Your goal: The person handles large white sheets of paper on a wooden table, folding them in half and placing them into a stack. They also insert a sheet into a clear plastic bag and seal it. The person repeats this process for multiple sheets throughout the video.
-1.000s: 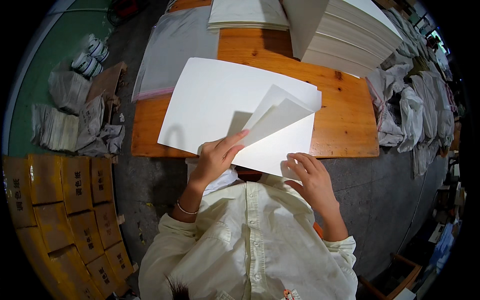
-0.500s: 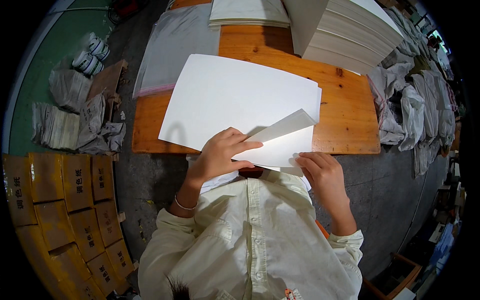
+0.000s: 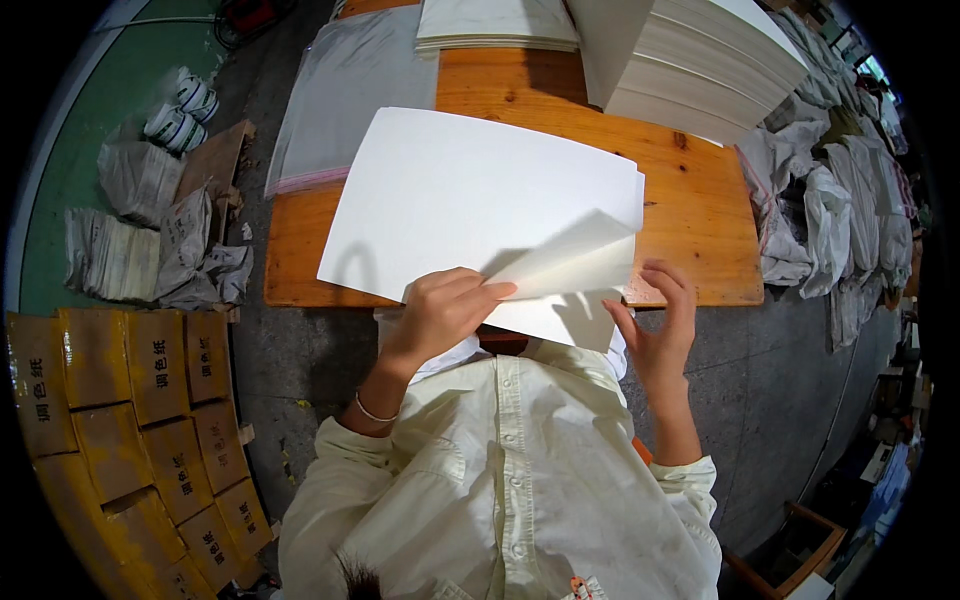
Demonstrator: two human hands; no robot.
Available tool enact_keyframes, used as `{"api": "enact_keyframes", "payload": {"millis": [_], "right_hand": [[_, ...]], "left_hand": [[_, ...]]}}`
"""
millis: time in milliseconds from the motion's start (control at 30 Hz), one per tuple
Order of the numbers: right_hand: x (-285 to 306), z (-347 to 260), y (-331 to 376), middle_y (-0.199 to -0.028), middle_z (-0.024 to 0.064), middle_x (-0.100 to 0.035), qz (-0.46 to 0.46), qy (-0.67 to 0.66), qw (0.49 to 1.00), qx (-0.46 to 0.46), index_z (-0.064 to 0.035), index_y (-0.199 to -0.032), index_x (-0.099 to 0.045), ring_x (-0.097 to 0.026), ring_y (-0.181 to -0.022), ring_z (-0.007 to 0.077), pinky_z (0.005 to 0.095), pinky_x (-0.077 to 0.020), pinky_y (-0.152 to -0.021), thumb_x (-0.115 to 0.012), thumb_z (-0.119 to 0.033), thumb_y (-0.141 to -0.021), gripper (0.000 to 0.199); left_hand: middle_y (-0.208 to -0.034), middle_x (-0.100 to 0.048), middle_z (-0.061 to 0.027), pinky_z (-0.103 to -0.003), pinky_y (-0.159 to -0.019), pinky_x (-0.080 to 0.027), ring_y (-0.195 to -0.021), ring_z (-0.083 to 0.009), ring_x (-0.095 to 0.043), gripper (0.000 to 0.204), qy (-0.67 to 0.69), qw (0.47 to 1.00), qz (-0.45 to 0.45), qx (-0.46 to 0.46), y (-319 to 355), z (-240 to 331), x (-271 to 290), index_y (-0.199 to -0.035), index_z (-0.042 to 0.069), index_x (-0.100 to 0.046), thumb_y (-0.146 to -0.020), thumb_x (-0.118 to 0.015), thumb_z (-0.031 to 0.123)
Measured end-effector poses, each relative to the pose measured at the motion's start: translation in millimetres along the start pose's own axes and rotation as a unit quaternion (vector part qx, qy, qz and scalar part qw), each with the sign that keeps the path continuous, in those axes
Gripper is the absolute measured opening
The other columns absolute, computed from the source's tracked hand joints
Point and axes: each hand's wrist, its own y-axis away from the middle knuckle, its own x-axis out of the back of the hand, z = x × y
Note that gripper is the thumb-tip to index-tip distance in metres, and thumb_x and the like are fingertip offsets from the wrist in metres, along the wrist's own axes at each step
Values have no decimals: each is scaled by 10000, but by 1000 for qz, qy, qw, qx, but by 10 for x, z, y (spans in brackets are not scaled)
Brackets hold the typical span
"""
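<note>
White paper sheets (image 3: 450, 190) lie in a loose stack across the wooden table, their near right part hanging past the front edge. The top sheet's near right corner is turned up into a flap (image 3: 570, 255). My left hand (image 3: 445, 312) grips that flap at its left end, thumb and fingertips closed on the paper. To the right of the stack, my right hand (image 3: 664, 325) is lifted off the paper, its thumb and fingers apart and nothing between them.
Behind the sheets, a clear plastic sleeve (image 3: 345, 100) lies at the left of the wooden table (image 3: 700, 240). A flat paper pile (image 3: 497, 25) and a tall paper stack (image 3: 690, 75) stand at the back. Cardboard boxes (image 3: 160, 400) fill the left, wrapped bundles (image 3: 840, 210) the right.
My right hand has let go of the paper's near right corner and opened out to the right. My left hand has closed on the flap, which has curled more.
</note>
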Motion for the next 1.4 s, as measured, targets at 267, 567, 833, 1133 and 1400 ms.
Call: {"api": "enact_keyframes", "payload": {"millis": [267, 567, 833, 1133, 1400], "right_hand": [[45, -75, 172, -1180, 69, -530, -334, 75, 939, 23, -113, -1202, -512, -495, -1120, 260, 376, -436, -896, -781, -118, -614, 647], [139, -75, 36, -1164, 88, -557, -384, 77, 920, 24, -71, -1109, -561, -540, -1068, 266, 356, -468, -885, -776, -87, -598, 555], [126, -130, -22, -1156, 91, -557, -385, 133, 912, 42, -72, -1168, -538, -539, -1075, 252, 350, -469, -889, -783, -76, -584, 633], [240, -37, 20, -1186, 92, -548, -413, 96, 905, 44, -70, -1158, -551, -544, -1059, 268, 361, -473, -874, -715, -59, -691, 495], [162, -222, -119, -1113, 121, -581, -116, 82, 990, 12, -48, -1051, -607, -581, -955, 281, 362, -485, -804, -734, -22, -682, 391]], "left_hand": [[-913, -658, -74, -273, -545, -512, -682, -196, -655, 212, -1, 988, 146, 46, 19, -34, -93, -950, 112, -694, -743, -706, 65], [-1206, -578, -85, -327, -743, -517, -878, -237, -594, 515, 70, 994, -86, 13, -104, 63, 136, -1097, 153, -663, -605, -806, 201], [-1122, -610, -17, -320, -828, -477, -933, -202, -550, 497, 8, 990, -137, 10, -97, 82, 172, -1116, 142, -633, -643, -763, 223], [-944, -657, -69, -317, -760, -512, -885, -218, -589, 403, 67, 991, -114, 22, -107, 54, 198, -1076, 115, -662, -681, -741, 114], [-859, -666, -89, -300, -622, -534, -736, -215, -644, 324, -5, 1000, 11, -1, -30, 74, 42, -1044, 94, -673, -730, -671, 13]]}}
